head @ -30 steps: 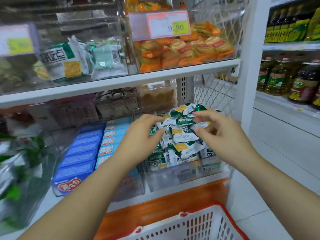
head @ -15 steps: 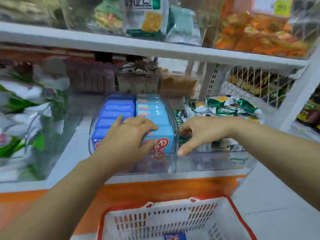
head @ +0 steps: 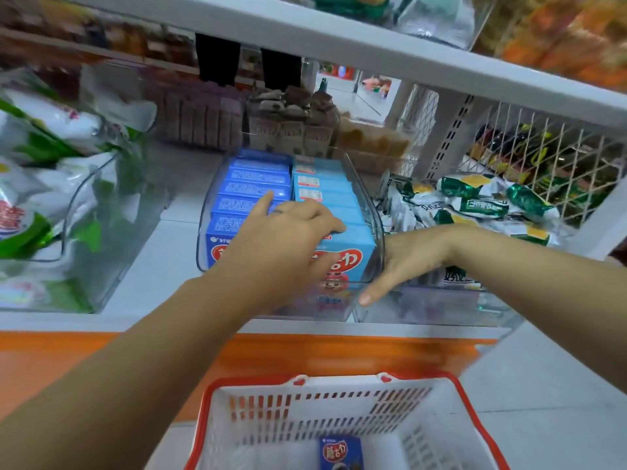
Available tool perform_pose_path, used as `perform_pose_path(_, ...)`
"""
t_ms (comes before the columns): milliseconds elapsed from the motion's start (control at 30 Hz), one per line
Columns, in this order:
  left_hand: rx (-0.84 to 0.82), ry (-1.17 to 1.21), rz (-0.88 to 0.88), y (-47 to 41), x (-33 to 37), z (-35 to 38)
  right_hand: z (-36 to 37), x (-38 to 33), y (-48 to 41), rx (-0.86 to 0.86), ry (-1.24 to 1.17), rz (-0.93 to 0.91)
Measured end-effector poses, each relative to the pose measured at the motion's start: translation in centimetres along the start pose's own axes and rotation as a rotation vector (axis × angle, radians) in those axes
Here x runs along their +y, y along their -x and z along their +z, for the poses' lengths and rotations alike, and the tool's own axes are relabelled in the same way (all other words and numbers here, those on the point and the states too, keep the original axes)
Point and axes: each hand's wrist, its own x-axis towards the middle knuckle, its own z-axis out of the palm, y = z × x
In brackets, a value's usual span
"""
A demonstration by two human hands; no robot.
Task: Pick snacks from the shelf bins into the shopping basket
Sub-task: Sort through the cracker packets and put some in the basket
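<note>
A clear bin (head: pixel 374 212) on the lower shelf holds two rows of blue snack boxes. My left hand (head: pixel 281 245) lies over the front light-blue box (head: pixel 353 262), fingers curled over its top and thumb on its face. My right hand (head: pixel 407 259) rests with straight fingers against the bin's right front corner and holds nothing. Just right of it, another clear bin holds a pile of green-and-white snack packets (head: pixel 475 205). Below, the white shopping basket (head: pixel 305 401) with a red rim contains one dark blue box (head: pixel 341 452).
A clear bin of large green-and-white bags (head: pixel 51 164) stands at the left. Brown packets (head: pixel 291 123) sit at the back. The upper shelf board (head: pixel 373 45) overhangs, a wire mesh panel (head: pixel 543 147) closes the right side, and an orange base (head: pixel 339 354) runs below.
Both hands left the pile of green-and-white packets and moved left. My left hand came onto the blue boxes, and my right hand came to the bin's corner. The view tilted down.
</note>
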Motion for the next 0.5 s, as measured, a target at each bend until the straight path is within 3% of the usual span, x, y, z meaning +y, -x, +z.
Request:
perform_pose_path(300, -0.027, 0.010, -0.017, 0.2, 0.9, -0.8, -1.2, 1.3, 7.6, 0.379, -0.325, -0.178)
perform_pose_path(500, 0.142, 0.102, -0.021, 1.1, 4.4, -1.8, 0.5, 1.7, 11.7, 0.761, -0.599, -0.362)
